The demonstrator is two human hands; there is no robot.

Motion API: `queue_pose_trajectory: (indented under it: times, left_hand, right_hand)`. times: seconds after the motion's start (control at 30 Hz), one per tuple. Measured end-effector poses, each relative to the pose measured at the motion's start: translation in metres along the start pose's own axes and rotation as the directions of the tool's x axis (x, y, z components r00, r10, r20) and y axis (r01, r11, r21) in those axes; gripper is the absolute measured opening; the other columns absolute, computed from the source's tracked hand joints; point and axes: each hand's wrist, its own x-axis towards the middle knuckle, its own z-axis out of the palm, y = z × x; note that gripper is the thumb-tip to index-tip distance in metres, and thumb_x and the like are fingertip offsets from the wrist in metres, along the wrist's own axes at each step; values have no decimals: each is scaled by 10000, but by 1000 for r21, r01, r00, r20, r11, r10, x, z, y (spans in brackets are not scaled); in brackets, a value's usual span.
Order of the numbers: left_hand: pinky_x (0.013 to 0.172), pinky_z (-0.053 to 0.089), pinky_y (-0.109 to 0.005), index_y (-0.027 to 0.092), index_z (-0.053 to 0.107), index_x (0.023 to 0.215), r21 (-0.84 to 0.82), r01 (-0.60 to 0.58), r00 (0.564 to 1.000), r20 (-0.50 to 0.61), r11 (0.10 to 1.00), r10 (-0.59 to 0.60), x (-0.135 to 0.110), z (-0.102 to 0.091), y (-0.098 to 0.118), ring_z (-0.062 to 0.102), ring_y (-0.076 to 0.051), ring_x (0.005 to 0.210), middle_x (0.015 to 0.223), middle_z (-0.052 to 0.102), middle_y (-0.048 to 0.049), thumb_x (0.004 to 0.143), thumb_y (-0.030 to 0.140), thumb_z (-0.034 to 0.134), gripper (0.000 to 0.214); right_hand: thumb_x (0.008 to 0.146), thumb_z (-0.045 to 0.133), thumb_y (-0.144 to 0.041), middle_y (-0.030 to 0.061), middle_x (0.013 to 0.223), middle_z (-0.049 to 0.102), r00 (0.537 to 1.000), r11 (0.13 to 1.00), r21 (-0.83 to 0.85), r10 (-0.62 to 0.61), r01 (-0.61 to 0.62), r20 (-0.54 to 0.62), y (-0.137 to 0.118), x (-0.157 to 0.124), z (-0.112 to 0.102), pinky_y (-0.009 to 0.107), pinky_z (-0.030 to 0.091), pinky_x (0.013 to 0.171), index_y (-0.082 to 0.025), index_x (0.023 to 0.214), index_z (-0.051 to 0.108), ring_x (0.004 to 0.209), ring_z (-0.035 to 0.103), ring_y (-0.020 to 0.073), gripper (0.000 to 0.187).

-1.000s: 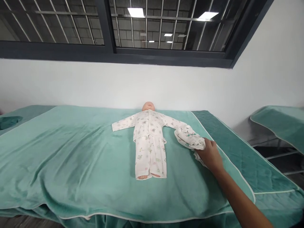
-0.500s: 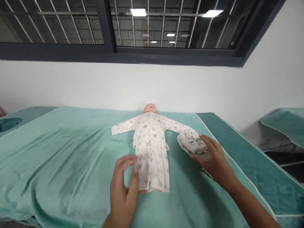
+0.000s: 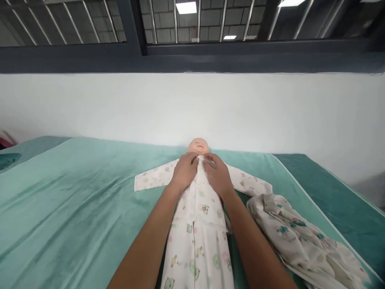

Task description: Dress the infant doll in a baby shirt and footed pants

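A baby doll [image 3: 198, 144] lies on its back, dressed in a white printed baby shirt [image 3: 205, 202] with both sleeves spread and matching trousers [image 3: 197, 253]. At the neckline, my left hand [image 3: 187, 169] has its fingers curled on the left edge of the collar. My right hand [image 3: 217, 172] grips the opposite side, thumb and fingers together at the front opening. The cloth between the fingertips is mostly hidden. Beside the right sleeve rests a crumpled white printed cloth [image 3: 300, 237], untouched by either hand.
Green plush covers spread over the bed [image 3: 75, 208], with a darker green strip [image 3: 331, 192] on the right. A white wall [image 3: 120, 108] rises right behind the doll's head. Above it is a dark-framed window [image 3: 195, 60] with metal bars.
Both hands moved forward from beside the trousers and the crumpled cloth to the shirt's collar. My view came closer, and the crumpled cloth now lies more spread out at the right.
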Motion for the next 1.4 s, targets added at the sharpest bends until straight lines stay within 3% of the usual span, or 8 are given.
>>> queue_pose_trajectory:
  times: [0.23,0.43,0.67,0.83,1.13,1.27,1.4]
  left_hand:
    - [1107,391,-405,228,686,1159,-44,71,997,-35,996,-73,-6,3,-9,544,-228,1238,1276,641,-74,953,270,444,321]
    - [1110,394,-391,242,695,1159,-47,46,999,-24,998,-47,-7,0,-6,544,-218,1241,1269,649,-55,959,237,434,328]
    - [1118,397,-356,265,696,1177,-12,25,1000,19,1000,-25,-8,1,-11,536,-200,1266,1310,637,-13,955,203,417,362]
    - [1123,393,-353,264,711,1120,-42,7,1000,14,999,-7,-7,2,-11,542,-189,1254,1293,646,-2,943,178,417,354]
    - [1068,426,-356,268,698,967,-167,31,998,-40,986,-38,-14,-2,-1,586,-178,1191,1204,674,9,916,176,462,258]
    - [1049,431,-377,250,650,943,-227,100,989,-80,969,-121,-25,-3,1,590,-191,1181,1230,658,-1,910,227,518,139]
    - [1096,387,-395,241,651,909,-214,100,988,-95,972,-123,-43,-7,-3,539,-204,1260,1319,616,-15,915,253,532,120]
  right_hand:
    - [900,538,-368,47,1280,653,994,997,45,-65,62,91,14,1,-5,462,388,1076,-260,1173,666,1233,539,246,321]
    - [916,526,-397,55,1343,620,994,999,30,27,-30,102,10,-1,-3,471,397,1078,-259,1263,612,1253,535,251,384]
    - [970,434,-357,38,1467,525,966,987,-46,-139,152,216,20,3,-4,453,283,1173,-296,1387,511,1378,428,231,429]
    - [950,459,-339,49,1393,560,968,984,-20,-168,175,184,20,3,-2,468,323,1142,-290,1315,538,1336,455,237,376]
    - [896,540,-275,36,1206,641,988,986,73,-154,153,8,16,-2,0,447,402,1057,-274,1168,603,1182,559,227,279]
    - [910,530,-258,23,1207,656,983,977,112,-182,182,-6,11,-11,-2,426,425,1031,-282,1095,652,1157,578,217,223]
    - [909,531,-244,17,1140,689,987,977,138,-161,162,-19,4,-27,-1,420,447,1009,-275,1018,678,1115,605,213,186]
